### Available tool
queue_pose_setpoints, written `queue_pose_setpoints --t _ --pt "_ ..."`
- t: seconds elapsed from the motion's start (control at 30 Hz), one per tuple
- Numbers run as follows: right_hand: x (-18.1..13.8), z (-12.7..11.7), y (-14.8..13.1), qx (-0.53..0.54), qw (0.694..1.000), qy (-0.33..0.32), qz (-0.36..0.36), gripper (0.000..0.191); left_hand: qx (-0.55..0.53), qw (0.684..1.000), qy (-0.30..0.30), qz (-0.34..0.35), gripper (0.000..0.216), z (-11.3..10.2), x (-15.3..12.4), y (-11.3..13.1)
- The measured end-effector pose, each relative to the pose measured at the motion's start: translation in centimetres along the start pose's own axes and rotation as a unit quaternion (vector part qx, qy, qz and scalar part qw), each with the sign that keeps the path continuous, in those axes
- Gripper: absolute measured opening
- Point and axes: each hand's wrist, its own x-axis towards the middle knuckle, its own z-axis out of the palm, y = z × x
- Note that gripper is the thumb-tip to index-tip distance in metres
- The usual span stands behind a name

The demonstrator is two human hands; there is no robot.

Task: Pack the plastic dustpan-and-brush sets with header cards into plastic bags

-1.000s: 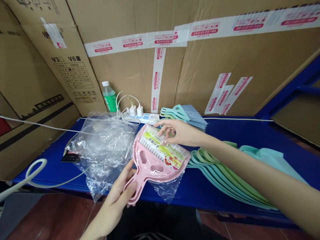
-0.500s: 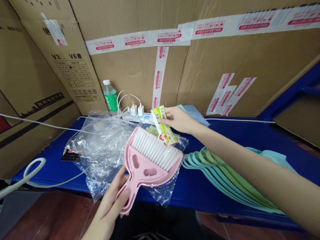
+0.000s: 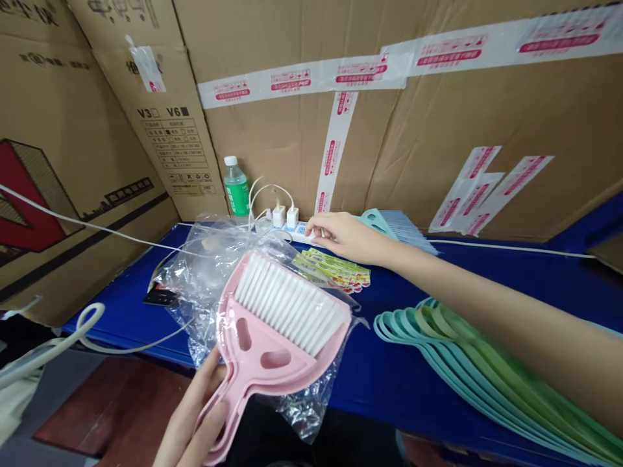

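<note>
A pink dustpan (image 3: 335, 344) with a white-bristled brush (image 3: 287, 298) nested in it is held by the handles in my left hand (image 3: 197, 408). Crinkled clear plastic (image 3: 311, 405) shows around its lower edge; whether it wraps the set I cannot tell. My right hand (image 3: 341, 237) hovers over a fanned pile of yellow-green printed strips (image 3: 335, 269), its fingers loosely bent and apart, with nothing seen in them. Just beyond its fingertips lies a white power strip (image 3: 302, 235). Behind the wrist rests a teal brush (image 3: 379, 224) with pale blue bristles.
Nested teal and green dustpans (image 3: 457, 363) lie on the right of the blue table (image 3: 360, 383). Clear plastic bags (image 3: 209, 259) cover its left part. A green-labelled bottle (image 3: 237, 188) and plugged-in chargers (image 3: 285, 216) stand before large cardboard boxes (image 3: 272, 143). White cables (image 3: 92, 324) trail at left.
The yellow-green strip that my right hand held is out of its fingers, and the pile of strips is now visible below. The pink dustpan and brush have come lower and nearer.
</note>
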Motion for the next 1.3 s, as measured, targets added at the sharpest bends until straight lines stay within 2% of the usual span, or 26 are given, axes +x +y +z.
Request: queue_pose_setpoints --t 0.1,0.17,0.23,0.3,0.4,0.47,0.57,0.63,0.7,0.77,0.87,0.97,1.03,1.1,1.17,1.3 --pt "-3.3 -1.3 -1.5 0.085 0.995 -0.013 -0.049 0.012 -0.016 0.999 -0.035 0.028 0.068 1.8 0.2 0.9" --pt "-5.8 -1.4 -2.3 0.086 0.993 0.06 -0.06 0.012 -0.03 0.995 -0.081 0.046 0.065 2.8 0.4 1.4" --pt "-8.0 -1.1 -3.2 0.035 0.982 0.175 -0.067 0.014 -0.032 0.99 -0.128 0.058 0.062 3.5 0.7 1.7" --pt "-9.7 -0.6 -3.8 -0.014 0.974 0.208 -0.089 0.018 -0.024 0.983 -0.17 0.069 0.058 3.8 1.1 1.7" --pt "-11.0 0.0 -3.9 -0.058 0.977 0.18 -0.096 0.026 -0.022 0.976 -0.201 0.076 0.052 4.1 1.2 1.6" --pt "-11.0 0.0 -3.4 -0.048 0.985 0.155 -0.052 0.029 -0.037 0.977 -0.196 0.074 0.051 4.3 1.1 1.7" --pt "-10.5 -0.3 -2.3 0.058 0.994 0.075 0.061 0.028 -0.058 0.977 -0.189 0.081 0.047 4.6 0.9 1.8" --pt "-10.2 -0.5 -1.8 0.162 0.98 0.015 0.115 0.028 -0.062 0.972 -0.204 0.095 0.043 4.7 1.2 1.7" --pt "-10.0 -0.5 -1.5 0.237 0.962 -0.009 0.138 0.027 -0.069 0.966 -0.224 0.107 0.042 4.8 1.6 1.6" --pt "-10.1 -0.4 -1.4 0.283 0.947 -0.009 0.15 0.026 -0.088 0.963 -0.234 0.098 0.046 5.1 2.1 1.8" --pt "-10.6 -0.3 -1.2 0.34 0.925 -0.03 0.165 0.031 -0.118 0.965 -0.233 0.031 0.051 6.0 2.9 2.6" --pt "-11.5 -0.7 -1.1 0.366 0.914 -0.052 0.164 0.039 -0.109 0.952 -0.285 0.004 0.046 7.0 3.7 3.3" --pt "-12.1 -1.2 -1.1 0.371 0.913 -0.048 0.164 0.043 -0.084 0.94 -0.331 0.028 0.04 7.5 4.1 3.4" --pt "-12.8 -1.5 -1.2 0.368 0.914 -0.036 0.17 0.046 -0.051 0.934 -0.35 0.058 0.035 7.9 4.1 3.2" --pt "-13.3 -1.8 -1.3 0.356 0.916 -0.023 0.184 0.048 -0.013 0.937 -0.34 0.084 0.033 8.3 3.9 3.0" --pt "-14.0 -2.5 -1.7 0.351 0.91 0.007 0.222 0.052 0.065 0.946 -0.275 0.16 0.043 8.3 3.4 4.0"
